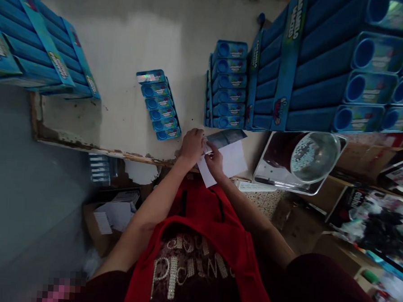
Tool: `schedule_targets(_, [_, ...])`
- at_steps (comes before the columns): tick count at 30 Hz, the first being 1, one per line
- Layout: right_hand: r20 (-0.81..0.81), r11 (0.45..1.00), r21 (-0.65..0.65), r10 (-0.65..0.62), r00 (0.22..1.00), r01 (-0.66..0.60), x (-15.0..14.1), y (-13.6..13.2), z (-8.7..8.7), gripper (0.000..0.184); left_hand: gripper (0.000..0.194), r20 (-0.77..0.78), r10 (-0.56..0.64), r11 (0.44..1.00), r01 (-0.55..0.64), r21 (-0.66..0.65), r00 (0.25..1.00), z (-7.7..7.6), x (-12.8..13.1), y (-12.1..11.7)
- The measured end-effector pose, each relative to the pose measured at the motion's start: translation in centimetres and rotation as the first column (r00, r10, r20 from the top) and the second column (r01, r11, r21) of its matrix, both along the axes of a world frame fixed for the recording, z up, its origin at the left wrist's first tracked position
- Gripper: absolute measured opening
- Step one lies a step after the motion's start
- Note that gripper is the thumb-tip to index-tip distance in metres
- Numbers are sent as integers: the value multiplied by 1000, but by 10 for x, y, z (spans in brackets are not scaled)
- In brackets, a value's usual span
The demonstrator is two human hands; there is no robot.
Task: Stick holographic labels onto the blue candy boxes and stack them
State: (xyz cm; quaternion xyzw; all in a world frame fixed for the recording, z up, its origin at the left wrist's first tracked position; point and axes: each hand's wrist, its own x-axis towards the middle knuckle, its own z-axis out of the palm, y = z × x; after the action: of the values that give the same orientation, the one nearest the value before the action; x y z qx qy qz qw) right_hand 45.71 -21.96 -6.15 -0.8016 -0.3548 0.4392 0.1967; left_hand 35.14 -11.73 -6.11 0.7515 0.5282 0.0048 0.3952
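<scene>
My left hand (192, 146) and my right hand (215, 161) meet at the table's front edge, fingers bent around a small pale piece (207, 147). What kind of piece it is cannot be made out. Under and beside my right hand lie white paper sheets (234, 158), with a dark, shiny strip (227, 136) along their far side. Left of my hands is a flat row of blue candy boxes (161, 108), one bearing a shiny silver sticker (146, 78). A taller group of blue boxes (229, 87) stands just beyond my hands.
Large stacks of banded blue boxes stand at right (310, 71) and at far left (41, 48). A metal bowl (329, 164) holding small pale pieces sits on a metal tray (287, 186) at right. Below the chipped table edge (120, 153) is an open carton (98, 229).
</scene>
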Motion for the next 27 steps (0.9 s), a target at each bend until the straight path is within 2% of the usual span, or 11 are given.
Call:
schedule_targets(2, [-140,990,101,-82,987,96,-3,-20,-2,74,28,-130,-19,987,-2,-163,991,-4,2,5])
schedule_targets(4, [-226,976,168,-100,969,140,-2,-32,-1,72,33,-128,15,946,-55,-318,992,-8,-4,5])
schedule_targets(7, [-346,982,129,-86,934,139,6,-33,3,61,41,-52,193,862,-195,-468,980,-11,-19,-3])
schedule_targets(11, [-604,997,10,-57,795,79,21,-23,12,41,26,5,461,762,-394,-514,887,-13,-32,-14])
schedule_targets(14, [-722,990,-66,41,691,-127,33,-23,24,33,13,-9,559,728,-495,-474,829,-16,-34,-13])
schedule_targets(15, [-706,973,-93,86,703,-213,37,-23,28,30,11,-19,562,739,-513,-436,827,-16,-34,-12])
schedule_targets(17, [-517,956,-110,179,837,-272,42,-22,36,26,9,-22,566,762,-532,-370,824,-16,-35,-10])
schedule_targets(19, [-138,972,19,235,962,-235,43,-13,38,27,12,-3,583,759,-546,-355,813,-14,-36,-11])
schedule_targets(20, [44,962,113,246,968,-249,43,-6,37,29,14,8,595,751,-553,-361,804,-11,-36,-12])
schedule_targets(23, [333,872,198,370,868,-447,39,21,24,37,18,37,640,714,-576,-399,768,-5,-36,-17])
schedule_targets(27, [380,763,76,573,726,-642,32,37,2,40,19,73,763,572,-619,-537,642,-3,-33,-25])
